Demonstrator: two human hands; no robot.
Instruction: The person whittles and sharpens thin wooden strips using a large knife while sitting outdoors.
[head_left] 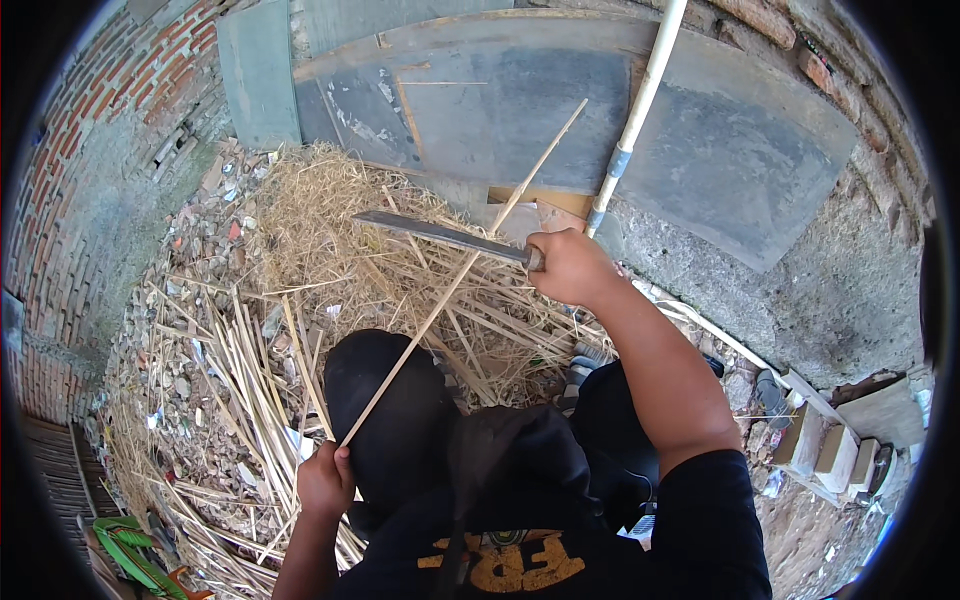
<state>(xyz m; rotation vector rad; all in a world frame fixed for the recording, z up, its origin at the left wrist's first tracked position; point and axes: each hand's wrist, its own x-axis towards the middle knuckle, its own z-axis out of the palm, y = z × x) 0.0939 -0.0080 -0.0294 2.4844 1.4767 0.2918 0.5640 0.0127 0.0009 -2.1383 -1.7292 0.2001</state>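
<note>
gripping thin bamboo strip | left hand clamped | right hand clamped on flat machete

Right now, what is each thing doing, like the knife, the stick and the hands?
Left hand: closed around the stick's lower end.
Right hand: closed around the knife handle.
Stick: thin, held slanting up and away, crossing the blade.
Knife: held level, blade pointing left.
Straw pile: loose, heaped on the ground.
White pole: leaning against the wall.

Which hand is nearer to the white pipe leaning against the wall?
Right. The right hand, gripping the knife, sits just beside the white pipe; the left hand holds the bamboo strip far below-left.
</note>
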